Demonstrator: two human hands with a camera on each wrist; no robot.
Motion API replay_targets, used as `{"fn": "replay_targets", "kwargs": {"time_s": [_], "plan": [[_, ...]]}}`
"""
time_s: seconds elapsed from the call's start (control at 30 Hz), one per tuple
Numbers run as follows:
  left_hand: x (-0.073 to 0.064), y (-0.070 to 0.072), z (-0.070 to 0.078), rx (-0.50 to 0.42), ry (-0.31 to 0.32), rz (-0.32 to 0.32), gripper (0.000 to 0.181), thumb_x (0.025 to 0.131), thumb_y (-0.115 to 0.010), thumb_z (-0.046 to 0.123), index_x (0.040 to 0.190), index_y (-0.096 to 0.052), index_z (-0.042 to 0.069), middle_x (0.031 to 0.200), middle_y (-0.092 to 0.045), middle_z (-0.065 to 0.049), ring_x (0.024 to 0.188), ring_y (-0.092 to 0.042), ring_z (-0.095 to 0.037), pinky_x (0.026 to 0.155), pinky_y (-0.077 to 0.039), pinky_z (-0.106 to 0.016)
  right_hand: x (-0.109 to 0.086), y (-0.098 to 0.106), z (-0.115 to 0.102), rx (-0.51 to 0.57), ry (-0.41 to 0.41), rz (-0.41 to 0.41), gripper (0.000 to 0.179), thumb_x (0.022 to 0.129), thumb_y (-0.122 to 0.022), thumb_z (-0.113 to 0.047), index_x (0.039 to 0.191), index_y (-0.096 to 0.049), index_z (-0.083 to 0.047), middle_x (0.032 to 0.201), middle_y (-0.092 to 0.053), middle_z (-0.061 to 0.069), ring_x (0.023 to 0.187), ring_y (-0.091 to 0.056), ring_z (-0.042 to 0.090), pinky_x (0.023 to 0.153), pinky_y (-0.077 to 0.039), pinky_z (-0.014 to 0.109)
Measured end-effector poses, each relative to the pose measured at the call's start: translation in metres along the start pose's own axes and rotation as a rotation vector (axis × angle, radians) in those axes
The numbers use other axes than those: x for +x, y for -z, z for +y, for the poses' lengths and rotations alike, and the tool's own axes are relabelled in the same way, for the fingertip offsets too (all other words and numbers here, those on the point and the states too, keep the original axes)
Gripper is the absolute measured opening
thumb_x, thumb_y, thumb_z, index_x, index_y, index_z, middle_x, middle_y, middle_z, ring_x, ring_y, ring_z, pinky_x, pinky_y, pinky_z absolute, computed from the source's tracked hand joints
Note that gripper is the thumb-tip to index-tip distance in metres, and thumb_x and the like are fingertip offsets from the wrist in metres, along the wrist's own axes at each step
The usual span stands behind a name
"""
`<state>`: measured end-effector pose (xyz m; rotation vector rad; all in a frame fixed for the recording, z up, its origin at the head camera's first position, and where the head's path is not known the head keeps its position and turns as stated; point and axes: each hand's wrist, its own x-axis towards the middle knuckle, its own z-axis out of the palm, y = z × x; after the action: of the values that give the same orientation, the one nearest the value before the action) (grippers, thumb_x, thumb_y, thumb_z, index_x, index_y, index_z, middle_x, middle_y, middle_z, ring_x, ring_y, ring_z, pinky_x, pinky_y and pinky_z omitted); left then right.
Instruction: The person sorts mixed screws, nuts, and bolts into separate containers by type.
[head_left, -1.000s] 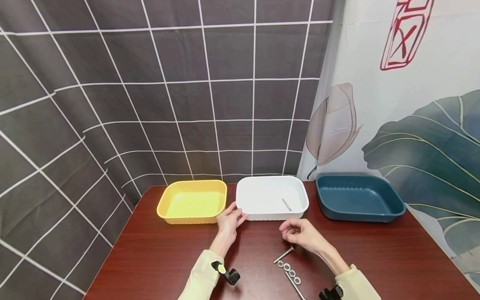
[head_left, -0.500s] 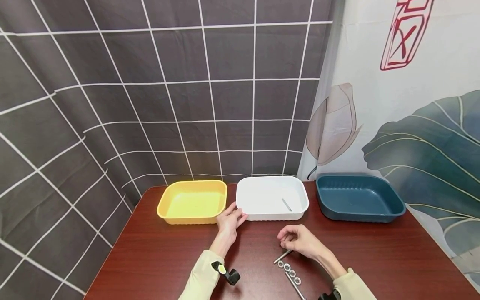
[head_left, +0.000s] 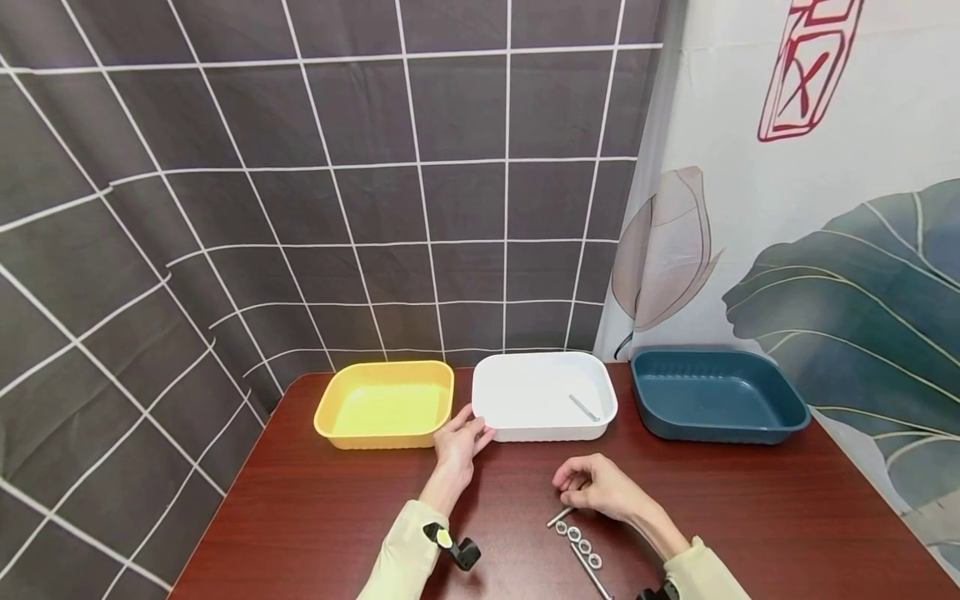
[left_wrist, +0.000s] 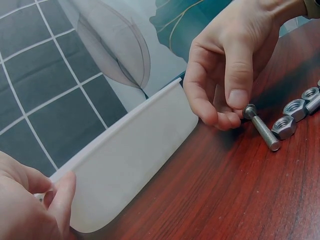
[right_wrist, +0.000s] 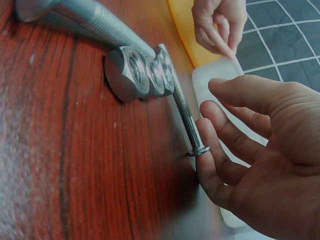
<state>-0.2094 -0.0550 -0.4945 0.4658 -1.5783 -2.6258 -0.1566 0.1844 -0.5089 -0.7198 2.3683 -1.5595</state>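
red-brown table [head_left: 337,517] | far row: yellow tray [head_left: 384,441], white tray [head_left: 551,434], blue tray [head_left: 720,435] | nearer: four nuts [head_left: 561,528], two bolts [head_left: 596,577]

Yellow tray [head_left: 375,408] at eleven o'clock, white tray [head_left: 525,392] at twelve, dark-blue tray [head_left: 712,404] at one; red-brown table [head_left: 315,517], silver bolt [right_wrist: 185,112], grey curtain [head_left: 467,200] with white grid.

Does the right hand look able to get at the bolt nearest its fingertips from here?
Probably yes: the right hand is right by the head of the bolt, thumb and fingers apart, with nothing seen between. The nuts lie near the bolt's threaded end, clear of its head.
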Motion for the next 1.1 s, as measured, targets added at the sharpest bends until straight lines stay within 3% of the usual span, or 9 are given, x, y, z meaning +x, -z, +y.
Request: {"fn": "replay_targets", "kwargs": {"time_s": [0.27,0.8,1.1], "plan": [[0.001,0.0005,-0.0023,0.007,-0.018,0.001,0.05,0.086,-0.057,-0.018,0.136,-0.05,-0.016,0.114,-0.063,-0.027,0.072,-0.066,-0.018,0.077,-0.064,-0.032,-0.0007,-0.0006,-0.0068,-0.002,0.015,-0.012,0.016,0.077,-0.075,0.007,0.092,-0.07,0.003,0.078,-0.065,0.001,0.07,-0.059,0.01,0.06,-0.053,0.017],[0.0012,0.0002,-0.002,-0.01,-0.008,0.0,0.051,0.087,-0.057,-0.018,0.137,-0.049,-0.016,0.102,-0.062,-0.02,0.073,-0.066,-0.018,0.078,-0.064,-0.032,-0.0008,-0.0054,-0.0023,-0.124,0.074,-0.003,0.017,0.073,-0.08,0.004,0.084,-0.072,-0.005,0.075,-0.064,-0.009,0.071,-0.057,0.003,0.063,-0.053,0.018],[-0.0016,-0.0002,0.0,-0.013,0.004,-0.005,0.05,0.09,-0.059,-0.016,0.139,-0.048,-0.015,0.086,-0.054,-0.012,0.068,-0.063,-0.013,0.078,-0.063,-0.033,-0.0009,-0.0064,-0.0013,-0.165,0.084,-0.014,0.018,0.071,-0.081,0.003,0.082,-0.072,-0.009,0.075,-0.067,-0.006,0.071,-0.058,0.006,0.063,-0.054,0.019]]}}
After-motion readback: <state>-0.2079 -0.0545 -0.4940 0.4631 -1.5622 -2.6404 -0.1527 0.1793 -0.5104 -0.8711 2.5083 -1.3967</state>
